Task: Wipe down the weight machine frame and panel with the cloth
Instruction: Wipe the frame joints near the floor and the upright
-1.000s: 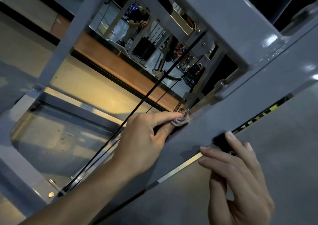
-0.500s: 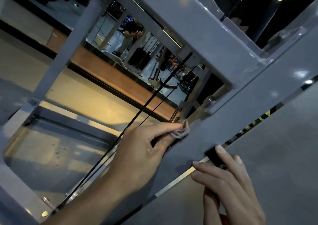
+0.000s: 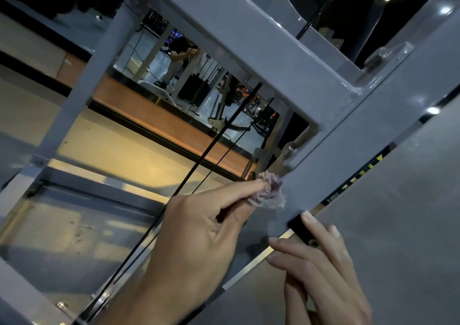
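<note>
1. Cloth (image 3: 268,191), small, frayed and crumpled into a pale lilac wad, looks soft and very light; it should fold and squash under the slightest pressure and will not hold a shape of its own.
2. Being so limp, it likely wipes only where a fingertip backs it, so the best hold is a pinch close to the bunched middle, with a loose tuft left beyond the fingertips to meet the metal.
3. The left hand (image 3: 199,235) has it in just that way: index finger and thumb are closed on the wad, which sticks out past the fingertips up and to the right.
4. The cloth lies against the grey painted frame (image 3: 311,170), at the inner corner where the upright meets the cross-member, just below a bolt and bracket.
5. The frame is stiff, glossy steel; it will not give, and the smooth paint should let the cloth slide easily, though the bracket edges could snag the frayed threads.
6. The right hand (image 3: 321,267) holds nothing: its fingers are extended and rest on the edge of the grey panel (image 3: 398,225), with one fingertip touching a small black tab on the bright trim strip, near the cloth but not touching it.
7. Two thin black cables (image 3: 199,160) run diagonally just left of the left hand, apart from the cloth.
</note>
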### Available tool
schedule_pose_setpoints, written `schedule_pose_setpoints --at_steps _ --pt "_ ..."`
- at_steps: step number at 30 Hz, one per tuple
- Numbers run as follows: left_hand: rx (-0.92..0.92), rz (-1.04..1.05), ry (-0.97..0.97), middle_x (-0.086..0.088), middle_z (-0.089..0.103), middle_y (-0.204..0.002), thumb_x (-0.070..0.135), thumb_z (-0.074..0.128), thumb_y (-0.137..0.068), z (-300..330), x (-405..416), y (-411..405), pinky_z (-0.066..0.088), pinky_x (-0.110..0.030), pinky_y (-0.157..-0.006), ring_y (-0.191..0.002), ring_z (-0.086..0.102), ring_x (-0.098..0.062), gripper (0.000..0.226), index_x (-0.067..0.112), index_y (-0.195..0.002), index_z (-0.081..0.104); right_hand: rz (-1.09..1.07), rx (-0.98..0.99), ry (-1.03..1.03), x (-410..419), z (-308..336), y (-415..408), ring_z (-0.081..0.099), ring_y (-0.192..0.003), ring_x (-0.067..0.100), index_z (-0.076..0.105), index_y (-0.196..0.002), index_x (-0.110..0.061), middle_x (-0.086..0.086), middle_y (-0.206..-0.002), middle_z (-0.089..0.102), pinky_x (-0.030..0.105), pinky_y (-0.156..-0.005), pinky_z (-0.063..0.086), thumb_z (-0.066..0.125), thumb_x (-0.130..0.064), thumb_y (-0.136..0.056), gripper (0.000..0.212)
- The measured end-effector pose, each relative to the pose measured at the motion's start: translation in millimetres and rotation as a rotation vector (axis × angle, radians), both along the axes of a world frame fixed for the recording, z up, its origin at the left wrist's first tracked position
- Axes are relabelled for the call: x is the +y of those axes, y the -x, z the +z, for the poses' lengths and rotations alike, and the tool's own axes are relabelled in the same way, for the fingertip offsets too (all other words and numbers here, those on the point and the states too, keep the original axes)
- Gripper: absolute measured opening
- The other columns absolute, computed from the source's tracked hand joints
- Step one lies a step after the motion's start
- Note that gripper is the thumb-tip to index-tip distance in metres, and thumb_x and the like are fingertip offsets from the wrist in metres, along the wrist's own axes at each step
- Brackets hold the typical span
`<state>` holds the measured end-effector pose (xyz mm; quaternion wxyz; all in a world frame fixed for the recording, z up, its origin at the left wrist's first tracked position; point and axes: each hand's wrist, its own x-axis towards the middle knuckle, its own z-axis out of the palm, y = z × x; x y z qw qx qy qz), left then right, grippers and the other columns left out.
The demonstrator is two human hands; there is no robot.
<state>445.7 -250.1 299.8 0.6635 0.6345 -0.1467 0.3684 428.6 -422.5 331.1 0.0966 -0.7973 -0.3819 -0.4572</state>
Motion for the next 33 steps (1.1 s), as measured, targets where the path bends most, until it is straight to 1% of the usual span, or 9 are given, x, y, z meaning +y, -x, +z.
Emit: schedule_pose_setpoints --at_steps 2,5,7,11,17,21,25,29,33 --pt "0.009 0.011 -0.014 0.029 0.074 -0.096 0.039 0.062 -0.097 3.7 2.8 -7.7 0.059 -0.050 -0.061 -0.075 0.073 -0.026 0.029 0.053 -0.122 0.068 0.000 0.003 0.033 -3.1 -2.0 -6.8 0.056 -0.135 0.019 0.074 -0.074 -0.025 -0.018 -0.110 0.073 0.043 -0.118 0.036 0.047 -0.004 -0.093 0.040" --pt "0.061 -0.030 -0.008 0.026 0.075 -0.100 0.026 0.065 -0.101 16.4 3.1 -36.9 0.061 -0.034 -0.077 -0.092 0.071 0.001 0.027 0.039 -0.122 0.074 0.009 0.004 0.032 -10.8 -2.8 -8.1 0.056 -0.135 0.021 0.074 -0.074 -0.024 -0.017 -0.107 0.074 0.044 -0.118 0.035 0.045 -0.005 -0.094 0.040" --pt "0.072 -0.030 -0.024 0.026 0.074 -0.102 0.022 0.064 -0.101 17.8 2.1 -41.3 0.061 -0.028 -0.081 -0.098 0.069 0.005 0.027 0.037 -0.121 0.074 0.006 0.003 0.024 -10.2 -0.5 -9.9 0.057 -0.135 0.021 0.074 -0.072 -0.023 -0.016 -0.104 0.075 0.043 -0.117 0.036 0.044 -0.004 -0.092 0.041" --pt "0.063 -0.006 0.010 0.035 0.071 -0.104 0.024 0.065 -0.097 3.8 2.6 -13.8 0.054 -0.010 -0.079 -0.099 0.066 0.013 0.029 0.042 -0.118 0.073 0.015 -0.007 0.054 -8.0 1.5 -8.7 0.058 -0.134 0.021 0.074 -0.072 -0.022 -0.015 -0.103 0.075 0.043 -0.116 0.038 0.044 0.000 -0.091 0.041" --pt "0.146 -0.087 0.069 0.026 0.076 -0.095 0.023 0.064 -0.100 27.5 6.0 -33.6 0.062 -0.034 -0.080 -0.089 0.072 0.003 0.023 0.040 -0.109 0.076 0.036 -0.016 0.013 -5.1 -3.0 -8.2 0.057 -0.134 0.022 0.074 -0.071 -0.021 -0.016 -0.100 0.075 0.046 -0.116 0.037 0.044 -0.004 -0.093 0.041" --pt "0.099 -0.114 0.140 0.022 0.077 -0.096 0.014 0.064 -0.100 46.2 2.7 -38.3 0.059 -0.024 -0.083 -0.093 0.071 0.007 0.024 0.034 -0.106 0.076 0.035 -0.015 0.026 -6.3 0.9 -7.1 0.058 -0.134 0.020 0.075 -0.071 -0.019 -0.014 -0.099 0.075 0.044 -0.116 0.038 0.043 -0.002 -0.091 0.041" --pt "0.052 -0.138 0.120 0.022 0.077 -0.096 0.014 0.066 -0.098 32.5 8.5 -18.9 0.053 -0.014 -0.077 -0.090 0.071 0.005 0.026 0.034 -0.110 0.076 0.051 -0.035 0.029 -8.0 1.1 -8.7 0.058 -0.134 0.019 0.075 -0.069 -0.019 -0.014 -0.097 0.075 0.043 -0.115 0.039 0.044 0.000 -0.090 0.042" --pt "0.131 -0.068 0.154 0.020 0.077 -0.099 0.013 0.064 -0.099 45.0 16.9 -38.5 0.057 -0.020 -0.084 -0.094 0.072 0.004 0.024 0.030 -0.112 0.075 0.050 -0.027 0.014 -7.6 -2.3 -10.8 0.056 -0.137 0.019 0.075 -0.070 -0.019 -0.016 -0.097 0.075 0.045 -0.117 0.037 0.040 -0.012 -0.103 0.049" --pt "0.123 -0.300 0.252 0.007 0.079 -0.103 0.004 0.060 -0.101 80.8 9.9 -60.9 0.057 -0.025 -0.087 -0.097 0.074 -0.006 0.022 0.017 -0.114 0.073 0.054 -0.032 0.067 -11.7 0.9 -11.6 0.053 -0.139 0.018 0.076 -0.073 -0.019 -0.016 -0.098 0.075 0.042 -0.119 0.036 0.046 -0.004 -0.090 0.039"
